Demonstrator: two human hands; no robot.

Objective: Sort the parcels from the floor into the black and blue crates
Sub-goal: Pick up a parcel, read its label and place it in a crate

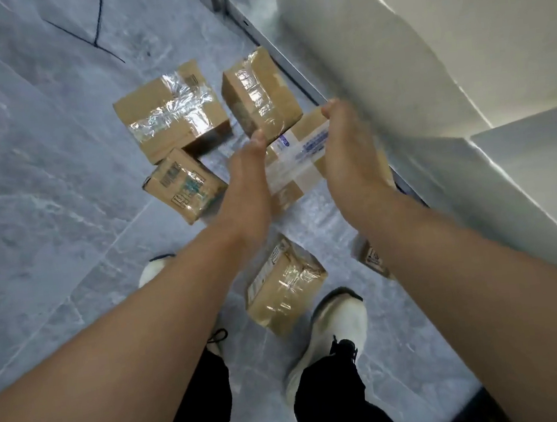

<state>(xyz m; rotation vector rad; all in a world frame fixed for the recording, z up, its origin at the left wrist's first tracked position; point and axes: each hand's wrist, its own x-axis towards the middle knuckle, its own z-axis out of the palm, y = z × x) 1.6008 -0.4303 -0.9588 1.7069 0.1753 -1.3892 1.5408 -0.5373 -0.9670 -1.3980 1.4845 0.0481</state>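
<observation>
On the grey tiled floor [45, 201] lie a wide taped carton [170, 110], a second carton [259, 92] just beside, a small printed box [185, 184], and another box [284, 284] near a white shoe [337, 328].

Indoor parcel-handling spot: grey tiled floor [42, 167], taped cardboard parcels [170, 108], white panels [458, 37].

Parcels [170, 112]: brown matt cardboard, wrapped in glossy, crinkled clear tape [186, 100]. The held parcel [298, 153] has a white printed strip. Floor [42, 167]: grey marbled tile, smooth, slight sheen. Wall panel [424, 40]: white, matt. Trousers [327, 398]: black cloth.
</observation>
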